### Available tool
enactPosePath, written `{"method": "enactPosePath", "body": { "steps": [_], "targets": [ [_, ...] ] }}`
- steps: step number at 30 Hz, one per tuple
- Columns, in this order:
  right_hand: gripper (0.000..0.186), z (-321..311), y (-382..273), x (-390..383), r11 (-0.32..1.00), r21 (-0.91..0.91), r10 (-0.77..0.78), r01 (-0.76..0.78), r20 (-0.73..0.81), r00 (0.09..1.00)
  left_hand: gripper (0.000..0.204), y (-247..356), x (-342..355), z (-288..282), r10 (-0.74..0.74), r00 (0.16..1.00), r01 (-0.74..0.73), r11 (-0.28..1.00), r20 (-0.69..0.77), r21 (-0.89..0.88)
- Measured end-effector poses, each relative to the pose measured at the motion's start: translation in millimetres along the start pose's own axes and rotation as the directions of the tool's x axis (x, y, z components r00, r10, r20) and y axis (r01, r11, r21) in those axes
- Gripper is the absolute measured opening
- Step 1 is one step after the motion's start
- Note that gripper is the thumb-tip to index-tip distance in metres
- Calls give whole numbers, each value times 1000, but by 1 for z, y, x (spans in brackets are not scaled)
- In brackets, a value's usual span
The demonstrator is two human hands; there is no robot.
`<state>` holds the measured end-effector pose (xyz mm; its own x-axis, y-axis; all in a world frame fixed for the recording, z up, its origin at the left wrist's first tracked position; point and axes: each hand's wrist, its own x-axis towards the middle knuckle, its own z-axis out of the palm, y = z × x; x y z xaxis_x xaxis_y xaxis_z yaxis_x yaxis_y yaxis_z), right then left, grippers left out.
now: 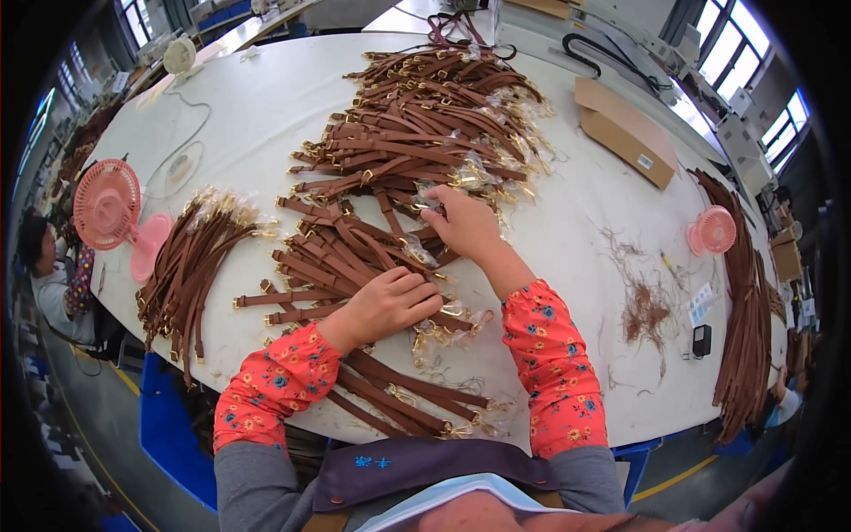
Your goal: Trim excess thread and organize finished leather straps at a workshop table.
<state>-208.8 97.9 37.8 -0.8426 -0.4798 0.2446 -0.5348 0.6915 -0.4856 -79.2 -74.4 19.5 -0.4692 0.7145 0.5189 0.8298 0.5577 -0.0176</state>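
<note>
Brown leather straps with gold buckles and clear plastic wrappings (425,133) form a long pile up the middle of the white table (226,97). My left hand (386,306) rests low in the pile with curled fingers gripping straps; their tips are partly hidden. My right hand (461,226) is higher up and to the right, thumb and fingers closed around something small and shiny among the plastic, too hidden to name. A few loose straps (390,395) lie below my left hand, between my forearms.
A strap bundle (191,275) and pink fan (106,204) sit left. Right are a cardboard piece (625,133), small pink fan (709,230), thread scraps (647,310), black device (701,340) and long strap bundle (740,310). People work at left (58,293) and far right (784,399).
</note>
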Motion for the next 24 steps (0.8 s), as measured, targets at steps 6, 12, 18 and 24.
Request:
{"method": "enactPosePath", "body": {
  "steps": [6,12,18,24],
  "targets": [
    [44,-28,44,-48,998,-55,-38,44,109,993,26,4,0,-41,72,997,-70,994,-22,89],
    [53,-31,50,-69,995,-71,-67,73,81,994,30,9,-5,-54,-54,960,116,970,274,-214],
    [51,-24,62,-55,980,-194,38,-40,-17,999,62,-6,21,-35,-124,964,113,992,234,61],
    [52,-24,68,-69,984,-151,103,-95,45,994,85,-20,29,-15,-244,875,302,950,418,-78]
  ]
}}
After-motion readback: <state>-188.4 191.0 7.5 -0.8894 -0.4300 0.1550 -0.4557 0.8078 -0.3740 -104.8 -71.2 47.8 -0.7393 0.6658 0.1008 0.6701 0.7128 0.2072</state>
